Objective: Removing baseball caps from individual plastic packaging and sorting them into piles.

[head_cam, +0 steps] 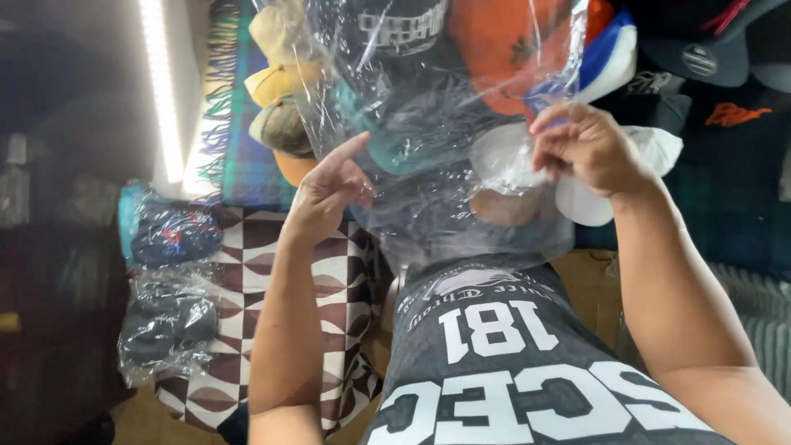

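Both hands are raised in front of the chest and hold one clear plastic bag stretched between them. The left hand pinches the bag's left edge, thumb and lower fingers closed on the film, forefinger extended upward. The right hand is closed in a pinch grip on the bag's right side, fingers curled over the film near a white cap brim that lies behind it. The bag hangs open and wrinkled, its lower end just above the grey printed shirt of the person. Through and around the film a heap of caps is visible; an exact count cannot be made, but three caps stacked at the upper left, one orange cap and one blue-and-white cap are distinct. To the left, well apart from the hands, two bagged dark caps lie on a brown-and-white patterned cloth. One fringed plaid blanket lies beyond that cloth.
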